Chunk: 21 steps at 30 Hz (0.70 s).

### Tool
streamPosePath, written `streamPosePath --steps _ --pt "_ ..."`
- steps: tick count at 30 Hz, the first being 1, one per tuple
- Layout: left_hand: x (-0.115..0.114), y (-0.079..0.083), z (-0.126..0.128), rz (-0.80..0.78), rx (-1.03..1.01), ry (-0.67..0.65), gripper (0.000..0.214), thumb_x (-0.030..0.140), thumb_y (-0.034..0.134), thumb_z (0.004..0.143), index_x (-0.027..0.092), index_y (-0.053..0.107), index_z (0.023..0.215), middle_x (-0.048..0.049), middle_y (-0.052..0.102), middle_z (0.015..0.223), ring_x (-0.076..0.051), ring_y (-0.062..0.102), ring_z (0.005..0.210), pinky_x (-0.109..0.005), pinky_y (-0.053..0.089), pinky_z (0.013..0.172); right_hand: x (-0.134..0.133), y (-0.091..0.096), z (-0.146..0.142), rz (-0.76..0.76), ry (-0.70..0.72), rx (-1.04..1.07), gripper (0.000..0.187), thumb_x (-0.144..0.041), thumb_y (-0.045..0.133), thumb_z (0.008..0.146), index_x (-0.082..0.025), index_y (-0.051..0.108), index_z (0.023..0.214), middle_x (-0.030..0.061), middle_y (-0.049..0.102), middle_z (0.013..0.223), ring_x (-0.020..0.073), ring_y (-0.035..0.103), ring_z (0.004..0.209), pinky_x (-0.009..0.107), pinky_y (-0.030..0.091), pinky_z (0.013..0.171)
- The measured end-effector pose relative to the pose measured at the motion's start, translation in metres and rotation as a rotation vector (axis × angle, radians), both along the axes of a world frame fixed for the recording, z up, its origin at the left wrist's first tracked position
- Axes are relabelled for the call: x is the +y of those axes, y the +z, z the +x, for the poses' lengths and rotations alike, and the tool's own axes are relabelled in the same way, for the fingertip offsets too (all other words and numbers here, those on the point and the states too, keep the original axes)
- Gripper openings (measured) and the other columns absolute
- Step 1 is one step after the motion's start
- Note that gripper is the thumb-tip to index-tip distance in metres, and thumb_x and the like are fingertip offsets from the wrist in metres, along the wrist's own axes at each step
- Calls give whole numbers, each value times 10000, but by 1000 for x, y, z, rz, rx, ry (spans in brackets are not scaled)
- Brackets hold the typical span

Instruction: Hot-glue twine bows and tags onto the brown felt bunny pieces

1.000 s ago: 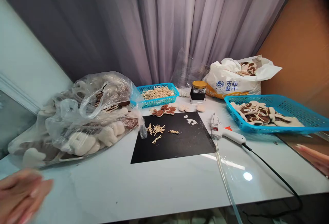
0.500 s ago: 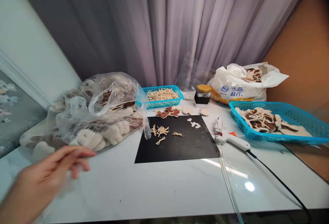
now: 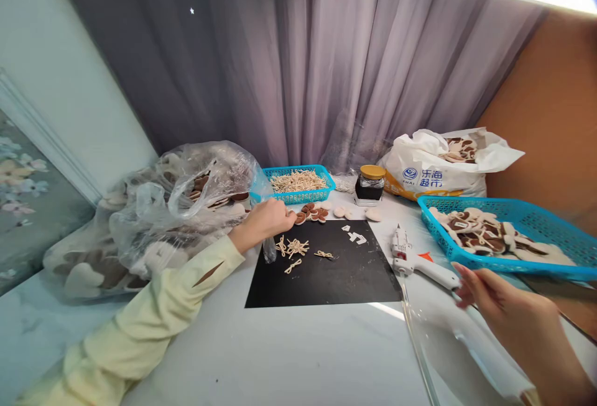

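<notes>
Far left on the white glossy bench: a large clear plastic bag of cream and brown plush cut-outs, crumpled, mouth slack and facing right. Contents look soft and light; the film is thin and slippery.

Left hand, pale yellow sleeve, reaches across the bag's right edge. Fingers are pinched together at the near end of a small cluster of brown round felt pieces, which lies just behind the black rectangular mat. Whether a piece is actually gripped: cannot tell, the fingertips hide it. Judgement: the pieces are tiny, flat, near weightless and limp; a fingertip pinch at the rim suits them, and a firm squeeze would fold them.

On the mat: several small cream cord bows, loose, well apart from the hand. Behind, a small blue mesh basket of cream cord lengths; further right, a dark glass jar with a yellow lid.

Right of the mat: white hot-glue gun lying on its side, nozzle away from the person. Judgement: rigid, light, best taken by the handle; the nozzle may be hot.

Right hand hovers beside the gun's handle end, fingers spread and loose, holding nothing. Beyond it, a large blue mesh tray of plush shapes.
</notes>
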<state>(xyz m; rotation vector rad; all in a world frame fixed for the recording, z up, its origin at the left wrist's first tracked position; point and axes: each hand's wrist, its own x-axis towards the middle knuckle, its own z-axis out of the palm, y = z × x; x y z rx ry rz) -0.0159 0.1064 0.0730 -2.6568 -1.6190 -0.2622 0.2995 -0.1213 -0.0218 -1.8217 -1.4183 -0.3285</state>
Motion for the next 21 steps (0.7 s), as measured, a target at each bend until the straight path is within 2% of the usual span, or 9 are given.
streamPosePath --steps 2,3,5,6,9,12,14,17,21 --pt "22 -5 13 -56 30 44 207 309 531 853 124 622 845 -57 632 850 -173 597 782 -340 470 721 15 -9 6 -59 51 -91 251 -343 387 853 -220 605 876 79 727 784 240 696 640 301 519 508" --pt "30 -8 18 -85 41 63 228 331 534 863 129 604 944 -55 625 933 -174 600 830 -357 484 750 22 -15 10 -100 82 -153 310 -295 354 838 -181 583 1013 117 713 947 266 693 810 343 547 622" --pt "43 -14 25 -124 48 104 269 334 530 872 144 567 1059 -65 599 1053 -188 594 911 -385 493 791 35 -28 18 -215 123 -261 457 -217 348 782 -89 495 1195 187 596 1199 299 586 1079 414 514 818" --pt "46 -18 27 -137 44 125 285 333 527 875 145 557 1087 -74 588 1087 -198 589 937 -395 493 804 39 -35 21 -281 123 -286 502 -186 357 754 -67 470 1228 201 550 1253 304 544 1135 428 490 867" --pt "50 -30 31 -176 20 158 303 330 527 875 146 546 1115 -84 574 1122 -210 581 966 -411 489 820 47 -47 24 -420 96 -282 547 -131 376 705 -71 466 1241 195 539 1259 306 541 1129 430 477 885" --pt "50 -40 36 -214 -33 145 299 321 533 872 151 544 1118 -81 573 1122 -208 582 964 -407 491 816 49 -44 21 -426 87 -263 513 -134 398 693 -88 489 1197 184 535 1237 312 555 1085 423 484 861" --pt "49 -43 40 -222 -93 130 303 313 536 871 151 538 1127 -82 569 1127 -208 581 965 -408 493 813 49 -39 18 -423 95 -254 427 -143 414 689 -114 534 1097 175 534 1199 301 574 1032 404 492 841" --pt "42 -44 44 -234 -211 79 286 306 536 872 144 547 1107 -78 575 1109 -205 582 956 -405 492 809 49 -34 16 -407 84 -235 302 -148 408 706 -151 542 977 168 512 1151 272 604 921 388 503 791" --pt "13 -35 40 -316 -397 -63 233 317 586 821 108 590 923 -60 628 945 -217 601 884 -357 489 765 48 -33 21 -317 74 -183 292 -205 376 782 -139 485 1045 182 444 1179 272 573 953 393 485 797"
